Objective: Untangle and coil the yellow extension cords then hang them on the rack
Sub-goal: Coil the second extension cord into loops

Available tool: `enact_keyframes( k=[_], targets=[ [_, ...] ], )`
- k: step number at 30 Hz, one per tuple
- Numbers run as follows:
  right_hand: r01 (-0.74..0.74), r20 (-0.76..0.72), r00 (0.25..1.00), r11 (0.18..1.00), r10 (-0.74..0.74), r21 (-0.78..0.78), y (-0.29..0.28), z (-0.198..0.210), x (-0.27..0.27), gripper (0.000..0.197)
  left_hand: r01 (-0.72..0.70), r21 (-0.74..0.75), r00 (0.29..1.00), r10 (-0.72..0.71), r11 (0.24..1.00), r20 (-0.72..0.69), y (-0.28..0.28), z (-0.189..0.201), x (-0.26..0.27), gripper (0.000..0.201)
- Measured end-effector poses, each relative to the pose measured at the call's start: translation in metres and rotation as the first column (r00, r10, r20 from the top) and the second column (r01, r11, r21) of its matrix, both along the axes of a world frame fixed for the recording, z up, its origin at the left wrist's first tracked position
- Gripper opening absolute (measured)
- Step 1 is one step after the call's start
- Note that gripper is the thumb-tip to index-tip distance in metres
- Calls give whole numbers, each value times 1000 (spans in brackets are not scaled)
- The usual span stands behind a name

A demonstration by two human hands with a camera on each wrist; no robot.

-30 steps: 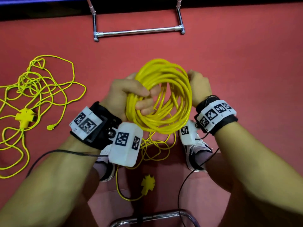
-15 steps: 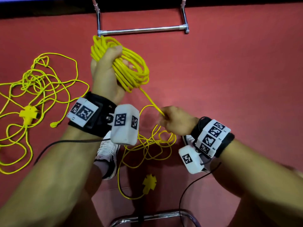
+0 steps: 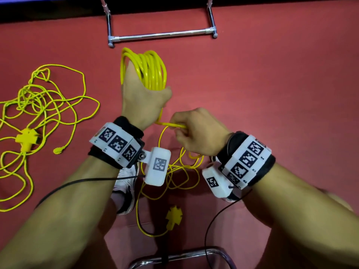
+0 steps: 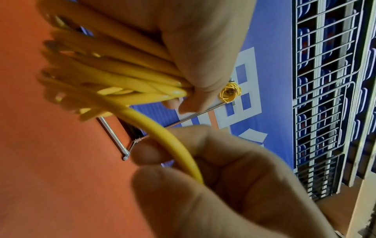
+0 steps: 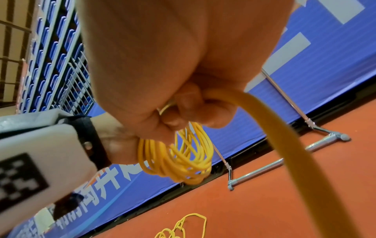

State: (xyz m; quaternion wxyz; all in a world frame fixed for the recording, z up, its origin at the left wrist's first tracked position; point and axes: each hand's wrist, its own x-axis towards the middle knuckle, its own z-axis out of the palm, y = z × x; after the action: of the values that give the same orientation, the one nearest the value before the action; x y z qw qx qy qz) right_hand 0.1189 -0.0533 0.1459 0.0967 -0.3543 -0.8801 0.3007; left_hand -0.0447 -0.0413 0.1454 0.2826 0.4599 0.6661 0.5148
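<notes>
The bundle of glossy yellow plastic-sheathed cord loops (image 3: 150, 69) stands forward of the person's body, its long axis running away from them toward the chrome tube rack base (image 3: 162, 34) on the red floor (image 3: 272, 84). The left hand (image 3: 142, 98) has its fingers wrapped round the near end of that bundle, gripping it tight; in the left wrist view the strands fan out from under the curled fingers (image 4: 195, 67).

One free strand (image 3: 171, 124) leaves the bundle's near end and runs sideways to the right hand (image 3: 196, 133), which sits just behind and to the right of the left, closer to the body. The right hand is closed round this strand, thumb and curled fingers pinching it, as the right wrist view shows with the cord (image 5: 284, 136) arching out of the fist.

Below the right hand the loose remainder (image 3: 174, 171) lies in slack curls on the floor between the shoes, ending at a yellow cross-shaped socket block (image 3: 173, 215). My judgement is that the next wrap depends on carrying that sideways strand forward over the bundle's far end, so the right hand must travel along the bundle's axis.

A second tangled yellow cord (image 3: 38, 113) with its own cross-shaped block (image 3: 27, 138) lies well apart to the left, seemingly untouched. In the left wrist view a small yellow coil (image 4: 230, 94) appears to hang already on the rack, though it is too small to be sure.
</notes>
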Motion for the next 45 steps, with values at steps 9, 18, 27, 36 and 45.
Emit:
enact_keyframes(
  k=[9,18,27,36,45],
  targets=[
    [209,-239,960,940,-144,270,8,15,8,25,328,-256,944,-304,909,131,-3,4,9,49],
    [504,-333,848,821,-412,267,33,16,17,34,574,-308,805,-455,759,380,-17,7,19,60],
    [616,-390,775,732,-497,290,46,5,26,26,632,-326,755,-462,703,466,-21,12,17,36],
    [683,-244,725,718,-644,134,65,-2,46,17,663,-78,477,-340,745,811,-26,26,3,36],
    [453,149,887,885,-436,-105,47,-18,32,25,392,183,56,-222,902,973,-15,29,-15,36]
  ],
)
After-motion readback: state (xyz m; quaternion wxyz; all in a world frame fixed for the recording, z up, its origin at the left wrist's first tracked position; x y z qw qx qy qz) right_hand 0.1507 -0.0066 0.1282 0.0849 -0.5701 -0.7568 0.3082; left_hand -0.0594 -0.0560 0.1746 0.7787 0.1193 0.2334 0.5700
